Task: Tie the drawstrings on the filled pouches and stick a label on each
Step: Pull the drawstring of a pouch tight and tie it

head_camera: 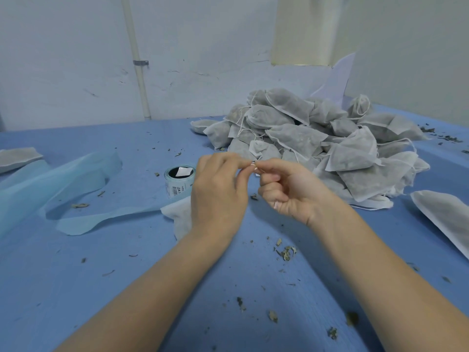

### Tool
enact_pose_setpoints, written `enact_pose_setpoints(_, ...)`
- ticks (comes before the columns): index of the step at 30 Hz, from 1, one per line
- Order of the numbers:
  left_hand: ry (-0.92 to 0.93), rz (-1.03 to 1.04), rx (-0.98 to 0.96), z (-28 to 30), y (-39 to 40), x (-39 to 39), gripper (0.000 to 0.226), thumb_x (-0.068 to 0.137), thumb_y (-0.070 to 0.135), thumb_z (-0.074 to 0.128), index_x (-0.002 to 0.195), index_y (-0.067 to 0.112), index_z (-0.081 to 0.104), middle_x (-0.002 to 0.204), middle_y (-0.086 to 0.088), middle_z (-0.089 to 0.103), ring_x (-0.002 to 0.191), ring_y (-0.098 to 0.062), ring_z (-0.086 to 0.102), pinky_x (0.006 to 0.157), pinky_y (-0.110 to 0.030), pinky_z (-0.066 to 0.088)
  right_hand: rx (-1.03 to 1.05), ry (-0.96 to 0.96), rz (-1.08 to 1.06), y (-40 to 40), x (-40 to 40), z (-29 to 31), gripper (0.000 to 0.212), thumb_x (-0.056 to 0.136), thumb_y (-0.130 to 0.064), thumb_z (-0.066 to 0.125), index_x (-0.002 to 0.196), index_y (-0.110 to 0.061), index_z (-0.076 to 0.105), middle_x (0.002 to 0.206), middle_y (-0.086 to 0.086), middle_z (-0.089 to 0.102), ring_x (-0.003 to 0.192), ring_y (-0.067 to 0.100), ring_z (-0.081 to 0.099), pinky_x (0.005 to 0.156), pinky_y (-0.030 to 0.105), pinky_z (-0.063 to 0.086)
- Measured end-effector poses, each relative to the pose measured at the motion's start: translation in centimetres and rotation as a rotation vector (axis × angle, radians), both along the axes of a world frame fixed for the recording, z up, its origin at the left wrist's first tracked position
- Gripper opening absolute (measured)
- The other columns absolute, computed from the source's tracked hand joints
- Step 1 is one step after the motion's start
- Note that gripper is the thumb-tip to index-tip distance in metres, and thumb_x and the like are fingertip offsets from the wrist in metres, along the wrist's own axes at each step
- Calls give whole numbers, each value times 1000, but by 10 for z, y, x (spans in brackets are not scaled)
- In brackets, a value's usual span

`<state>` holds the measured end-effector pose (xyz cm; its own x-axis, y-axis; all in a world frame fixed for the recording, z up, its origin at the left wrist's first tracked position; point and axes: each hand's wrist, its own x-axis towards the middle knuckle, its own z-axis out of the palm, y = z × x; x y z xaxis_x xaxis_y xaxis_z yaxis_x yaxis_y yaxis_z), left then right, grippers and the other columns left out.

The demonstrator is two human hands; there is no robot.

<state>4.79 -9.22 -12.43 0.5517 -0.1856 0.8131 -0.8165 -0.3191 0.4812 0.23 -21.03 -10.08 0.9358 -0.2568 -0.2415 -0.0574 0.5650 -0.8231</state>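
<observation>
My left hand point(218, 189) and my right hand point(284, 189) meet fingertip to fingertip above the blue table. Between them they pinch a small white piece point(254, 163); I cannot tell whether it is a drawstring or a label. A white filled pouch point(179, 217) lies flat on the table, partly hidden under my left wrist. Just left of my left hand stands a roll of labels point(177, 182) with a barcode on its side. Behind my right hand rises a big pile of filled grey-white pouches point(317, 141) with loose drawstrings.
A long pale blue strip of backing paper point(63, 189) curls across the left of the table point(127, 275). One pouch point(446, 217) lies at the right edge, another point(17, 157) at the far left. Dried leaf crumbs point(286, 252) are scattered around. A wall stands behind.
</observation>
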Motion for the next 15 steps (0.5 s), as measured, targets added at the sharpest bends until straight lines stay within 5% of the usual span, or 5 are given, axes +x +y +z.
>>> enact_pose_setpoints(5, -165, 107, 94, 2, 2, 6, 6, 75, 7, 69, 70, 5, 71, 68, -5, 67, 75, -30, 57, 68, -23, 35, -687, -49, -119, -1, -9, 5, 12, 83, -14, 71, 78, -3, 72, 46, -11, 34, 41, 6, 24, 37, 15, 23)
enact_pose_setpoints(11, 128, -61, 80, 8, 2, 10, 9, 91, 15, 58, 88, 9, 65, 88, 7, 60, 98, -26, 47, 80, -20, 29, -872, -203, -205, 1, -12, 3, 10, 81, -26, 75, 72, -21, 76, 51, -8, 40, 45, 6, 31, 45, 13, 33)
enact_pose_setpoints(15, 291, -110, 64, 10, 0, 9, 10, 95, 21, 50, 94, 19, 60, 96, 5, 54, 104, -21, 40, 94, -34, 32, -854, -294, -293, 6, -6, -7, 5, 81, -23, 75, 76, -22, 73, 72, -5, 66, 64, 5, 59, 66, 18, 50)
